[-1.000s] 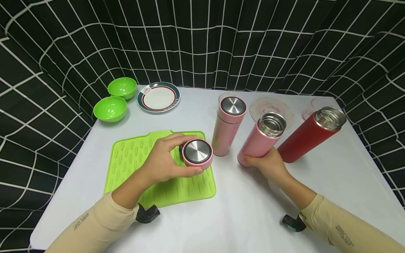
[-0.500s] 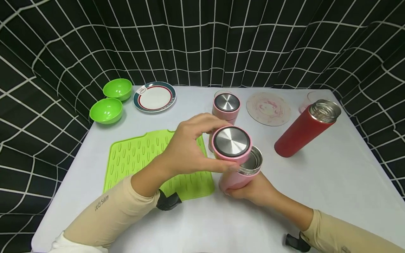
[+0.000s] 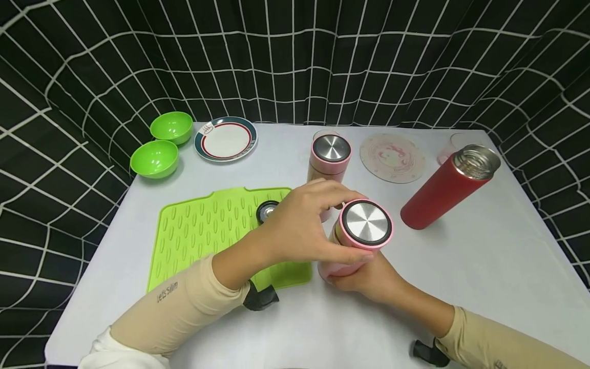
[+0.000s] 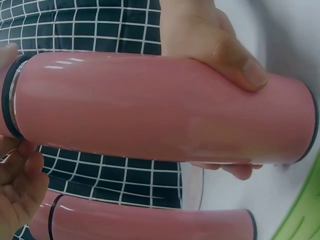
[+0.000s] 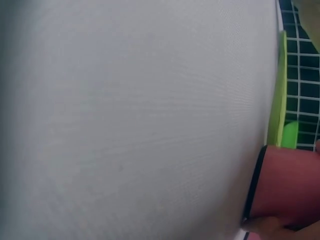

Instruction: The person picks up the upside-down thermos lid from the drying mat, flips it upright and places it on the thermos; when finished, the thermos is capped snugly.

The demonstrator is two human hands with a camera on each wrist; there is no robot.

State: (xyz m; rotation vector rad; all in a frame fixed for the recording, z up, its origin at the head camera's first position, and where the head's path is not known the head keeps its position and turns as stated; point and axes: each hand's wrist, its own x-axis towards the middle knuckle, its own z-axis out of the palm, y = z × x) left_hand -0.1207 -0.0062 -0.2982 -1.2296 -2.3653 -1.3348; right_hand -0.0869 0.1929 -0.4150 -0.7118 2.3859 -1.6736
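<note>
Tall pink metal bottle (image 4: 135,105), just right of flat green mat (image 3: 198,225). Round pink silver-topped lid (image 3: 367,222), off moment ago, now sits on top, maybe loose. Left grip (image 3: 308,220) holds lid; right grip (image 3: 377,279) holds bottle.

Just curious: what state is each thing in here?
Front pink flask: roughly upright, lid on, tightness unclear
Left hand: gripping the lid
Right hand: gripping that flask
Back pink flask: upright, lidded
Red flask: upright, uncapped
Green bowls: upright
Plate: face up
Pale pink disc: flat
Green mat: flat
Clear glass: hard to tell
</note>
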